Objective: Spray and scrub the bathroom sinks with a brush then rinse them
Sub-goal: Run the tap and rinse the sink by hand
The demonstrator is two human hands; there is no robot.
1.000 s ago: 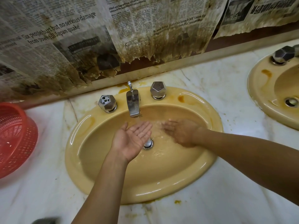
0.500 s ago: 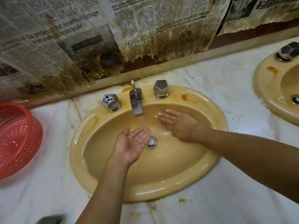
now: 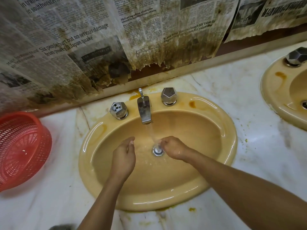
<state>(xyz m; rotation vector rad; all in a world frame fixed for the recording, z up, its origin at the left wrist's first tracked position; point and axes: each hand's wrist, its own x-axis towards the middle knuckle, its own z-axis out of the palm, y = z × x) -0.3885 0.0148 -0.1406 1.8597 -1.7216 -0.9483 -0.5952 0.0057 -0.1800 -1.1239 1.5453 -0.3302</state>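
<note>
A yellow oval sink (image 3: 230, 130) sits in the marble counter, wet and shiny, with orange stains on its rim. Water runs from the chrome faucet (image 3: 143, 110) down to the drain (image 3: 158, 150). My left hand (image 3: 123, 154) hovers in the bowl left of the stream, back up, fingers loosely curled and holding nothing. My right hand (image 3: 173, 147) is just right of the drain, its fingers curled in at the foot of the stream, also holding nothing. No brush or spray bottle is in view.
Two chrome knobs (image 3: 118, 110) (image 3: 168, 96) flank the faucet. A red plastic basket (image 3: 21, 146) lies tipped on the counter at the left. A second yellow sink (image 3: 272, 97) is at the right edge. Stained newspaper (image 3: 99, 47) covers the wall behind.
My left hand turned from palm-up and cupped to back-up beside the stream. My right hand left the back wall of the bowl, came to the drain and curled its fingers.
</note>
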